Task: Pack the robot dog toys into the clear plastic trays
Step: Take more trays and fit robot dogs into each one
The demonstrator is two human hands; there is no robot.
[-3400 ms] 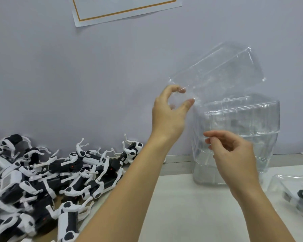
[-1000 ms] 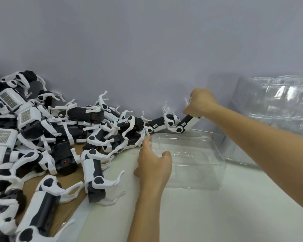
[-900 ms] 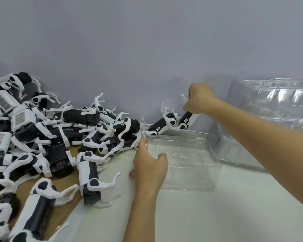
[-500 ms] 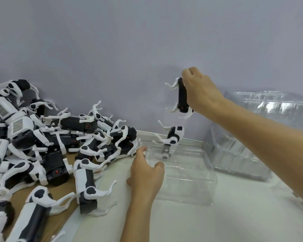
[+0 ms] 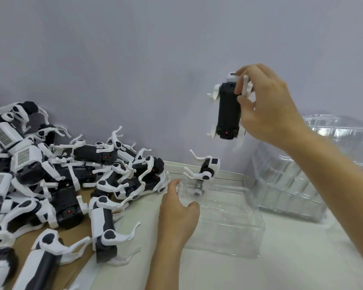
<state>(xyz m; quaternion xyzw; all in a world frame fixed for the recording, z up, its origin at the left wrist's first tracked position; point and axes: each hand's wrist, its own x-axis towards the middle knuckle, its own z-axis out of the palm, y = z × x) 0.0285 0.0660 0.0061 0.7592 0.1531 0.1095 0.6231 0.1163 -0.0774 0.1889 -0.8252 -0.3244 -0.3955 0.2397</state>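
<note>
Head view, single frame

Item 1: right hand (image 5: pixel 266 109), raised in front of the grey wall (image 5: pixel 134 59). A black-and-white robot dog toy (image 5: pixel 227 109) is gripped between thumb and curled fingers and held on end in the air, well above the tray; its black underside with a small red mark is turned to the camera, and its white legs stick out at both sides.

Item 2: left hand (image 5: pixel 177 214), set at the near left corner of the clear plastic tray (image 5: pixel 228 225). The tray's rim is pinched between thumb and forefinger; the other fingers are hidden from view.

Item 3: clear plastic tray, standing on the white table (image 5: pixel 270 273), open side up.

Item 4: second robot dog toy (image 5: pixel 203 172), seen at the tray's far left corner, tilted, its lower end inside the tray and its white legs pointing left.

Item 5: heap of robot dog toys (image 5: pixel 50 174), piled at the left on a brown cardboard sheet (image 5: pixel 71 262), some lying against the wall; the nearest ones lie just beside the left hand.

Item 6: stack of clear plastic trays (image 5: pixel 302 174), placed at the right against the wall, partly covered by the right forearm; the count cannot be told
</note>
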